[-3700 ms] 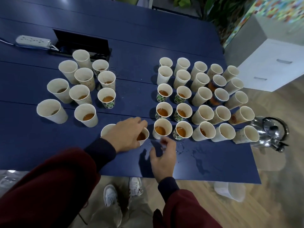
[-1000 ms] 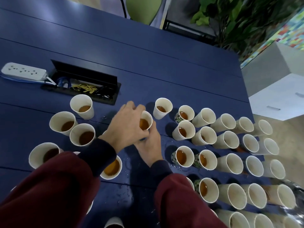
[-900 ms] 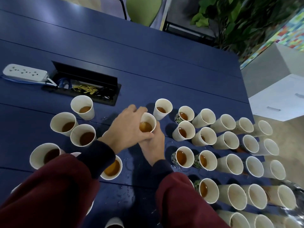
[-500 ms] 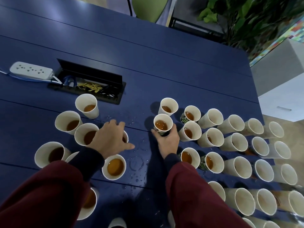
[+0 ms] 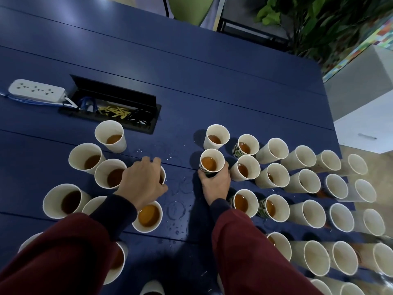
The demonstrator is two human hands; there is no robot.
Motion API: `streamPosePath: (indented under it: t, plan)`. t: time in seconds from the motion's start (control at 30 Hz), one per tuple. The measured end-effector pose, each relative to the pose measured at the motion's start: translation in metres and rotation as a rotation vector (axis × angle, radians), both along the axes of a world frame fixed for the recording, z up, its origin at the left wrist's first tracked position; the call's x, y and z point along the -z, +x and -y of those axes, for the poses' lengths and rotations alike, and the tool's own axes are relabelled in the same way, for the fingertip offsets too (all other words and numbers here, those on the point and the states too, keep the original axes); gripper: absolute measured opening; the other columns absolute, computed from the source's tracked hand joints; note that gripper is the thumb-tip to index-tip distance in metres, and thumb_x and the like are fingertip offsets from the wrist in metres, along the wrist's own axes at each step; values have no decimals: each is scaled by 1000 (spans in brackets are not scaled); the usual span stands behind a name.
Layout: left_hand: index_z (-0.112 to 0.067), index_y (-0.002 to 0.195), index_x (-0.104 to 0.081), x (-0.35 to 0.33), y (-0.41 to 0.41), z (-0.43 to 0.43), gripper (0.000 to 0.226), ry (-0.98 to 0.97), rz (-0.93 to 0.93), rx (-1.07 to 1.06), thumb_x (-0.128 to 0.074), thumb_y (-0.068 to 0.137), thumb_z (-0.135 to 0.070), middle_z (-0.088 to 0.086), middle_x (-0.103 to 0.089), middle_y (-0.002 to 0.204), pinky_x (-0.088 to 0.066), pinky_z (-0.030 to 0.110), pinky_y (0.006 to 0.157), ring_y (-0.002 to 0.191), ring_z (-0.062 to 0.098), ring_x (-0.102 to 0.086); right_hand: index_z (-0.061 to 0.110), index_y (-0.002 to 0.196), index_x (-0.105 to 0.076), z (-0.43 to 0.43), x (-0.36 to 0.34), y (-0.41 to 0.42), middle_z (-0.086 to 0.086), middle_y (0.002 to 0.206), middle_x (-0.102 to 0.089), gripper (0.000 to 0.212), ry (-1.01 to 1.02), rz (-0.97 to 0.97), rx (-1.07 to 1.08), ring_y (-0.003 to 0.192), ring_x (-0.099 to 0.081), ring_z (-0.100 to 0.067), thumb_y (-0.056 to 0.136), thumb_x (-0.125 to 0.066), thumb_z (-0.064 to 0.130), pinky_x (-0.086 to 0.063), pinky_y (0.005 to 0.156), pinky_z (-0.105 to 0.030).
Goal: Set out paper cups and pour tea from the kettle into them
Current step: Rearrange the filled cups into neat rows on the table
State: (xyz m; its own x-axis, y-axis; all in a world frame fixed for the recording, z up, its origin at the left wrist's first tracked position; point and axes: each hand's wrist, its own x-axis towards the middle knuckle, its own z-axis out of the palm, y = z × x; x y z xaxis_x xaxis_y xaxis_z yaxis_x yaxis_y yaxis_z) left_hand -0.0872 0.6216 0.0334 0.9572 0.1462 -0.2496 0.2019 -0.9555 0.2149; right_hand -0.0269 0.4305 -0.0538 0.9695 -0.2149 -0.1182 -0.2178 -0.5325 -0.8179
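Dark blue planks form the surface, which carries a recessed cable box and a white power strip at the far left. Beyond its far edge stand a green chair, a leafy plant and a white cabinet.

Paper cups stand in a left group and a right group; many hold brown tea. Several carry a green-and-black print, too small to read. Droplets lie between the groups.

The right hand grips a printed cup, upright at the left edge of the right group. The left hand lies over a covered cup in the left group, fingers bent; a grip cannot be confirmed.

One second earlier both hands met at the printed cup; the left hand now sits well apart from it.
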Motion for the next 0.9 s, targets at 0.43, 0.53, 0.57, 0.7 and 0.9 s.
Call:
streamPosePath:
  t: [0.43,0.53,0.57,0.7,0.9]
  plan:
    - [-22,119,-48,-45,6,32,50,-70,112,63,-67,82,-50,1,-56,112,-44,33,72,101,22,-57,13,138,-45,-14,-43,-73,-2,135,-43,71,19,32,-258,128,-46,-16,75,-79,14,-31,101,-11]
    - [-23,115,-48,-52,-5,46,47,-86,118,132,-64,82,-52,-2,-56,109,-40,31,71,99,20,-57,23,132,-49,-14,-53,-90,7,127,-50,67,64,90,-389,120,-52,-7,74,-83,27,-44,98,-18]
    - [-24,115,-48,-53,-9,50,47,-89,109,159,-63,81,-54,-3,-56,108,-39,30,71,98,18,-57,28,128,-50,-15,-57,-94,9,124,-52,64,97,101,-394,116,-55,-6,74,-85,27,-47,94,-18]
    - [-30,123,-43,-52,-20,52,63,-160,54,203,-66,77,-66,-7,-55,114,-39,31,75,101,14,-55,38,118,-53,-9,-56,-96,10,115,-63,53,164,125,-323,106,-62,-8,76,-83,25,-53,87,-27]
    - [-24,152,-26,-40,-21,36,93,-438,-60,5,-59,81,-73,2,-41,152,-45,44,105,134,23,-48,20,111,-61,3,-30,-93,4,104,-68,47,136,117,-81,97,-64,-14,71,-88,20,-53,85,-36]
